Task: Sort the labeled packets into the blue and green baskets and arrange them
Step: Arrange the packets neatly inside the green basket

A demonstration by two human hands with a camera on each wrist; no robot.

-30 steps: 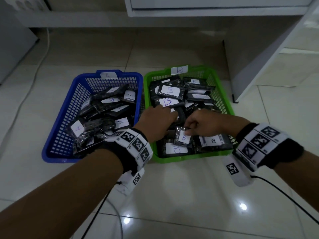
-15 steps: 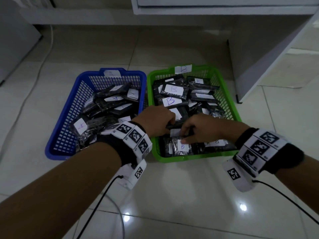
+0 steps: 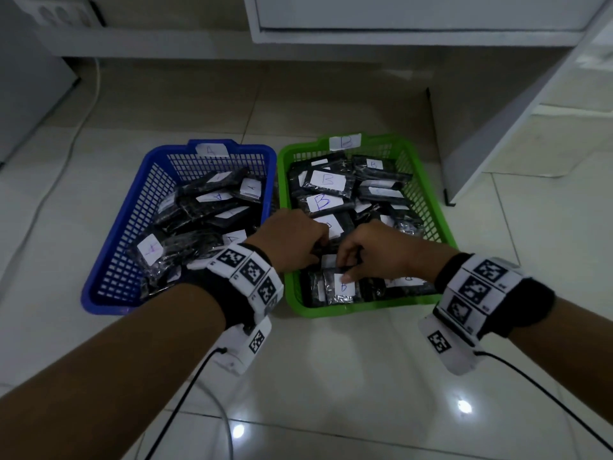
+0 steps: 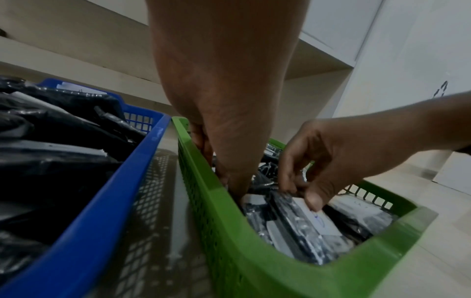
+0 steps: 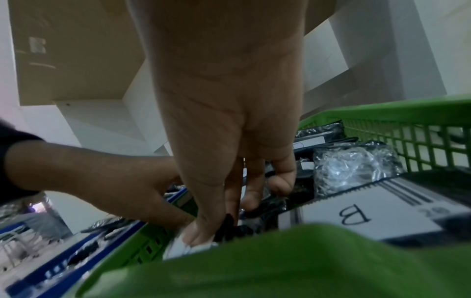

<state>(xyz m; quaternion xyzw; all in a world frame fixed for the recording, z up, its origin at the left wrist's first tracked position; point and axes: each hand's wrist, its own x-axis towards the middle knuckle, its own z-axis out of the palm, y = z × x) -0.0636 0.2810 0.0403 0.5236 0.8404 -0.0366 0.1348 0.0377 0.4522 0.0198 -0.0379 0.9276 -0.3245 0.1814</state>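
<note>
Hands (image 3: 335,250) in green basket (image 3: 371,308) — pinching packet (image 3: 341,287)

Glossy pale tiled floor (image 3: 331,376) bearing a blue basket (image 3: 109,277) and a green basket (image 3: 434,210), side by side and nearly touching; a white cable (image 3: 71,141) trails at left.
</note>
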